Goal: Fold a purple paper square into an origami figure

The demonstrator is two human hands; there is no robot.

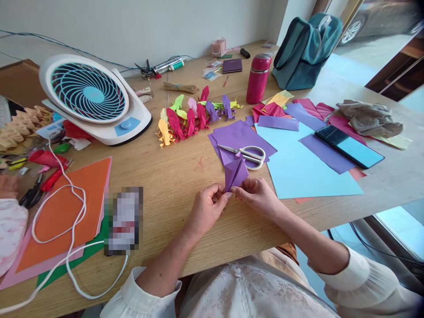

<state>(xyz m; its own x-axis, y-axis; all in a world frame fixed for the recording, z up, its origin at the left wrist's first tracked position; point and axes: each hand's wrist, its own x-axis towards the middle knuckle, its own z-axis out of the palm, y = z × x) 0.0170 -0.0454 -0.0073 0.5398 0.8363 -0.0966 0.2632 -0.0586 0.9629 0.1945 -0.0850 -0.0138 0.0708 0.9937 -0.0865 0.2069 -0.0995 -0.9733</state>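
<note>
A piece of folded purple paper point(236, 171), kite-like with a crease down its middle, stands up between my two hands. My left hand point(210, 201) pinches its lower tip from the left. From the right, the thumb and fingers of my right hand point(256, 194) grip the same lower end. Just behind the folded paper lie white-handled scissors point(253, 157), partly covered by it. They rest on several purple sheets point(243, 132). Farther back stand several folded paper figures point(190, 121) in red, yellow, green, pink and purple.
A white fan point(89, 95) stands at the left, near orange paper point(71, 216), a white cable and a blurred phone point(124, 221). To the right are a light blue sheet point(308, 172), a dark phone point(349, 145), a red bottle point(258, 79) and a teal bag point(306, 53). Another person's sleeve point(11, 234) shows far left.
</note>
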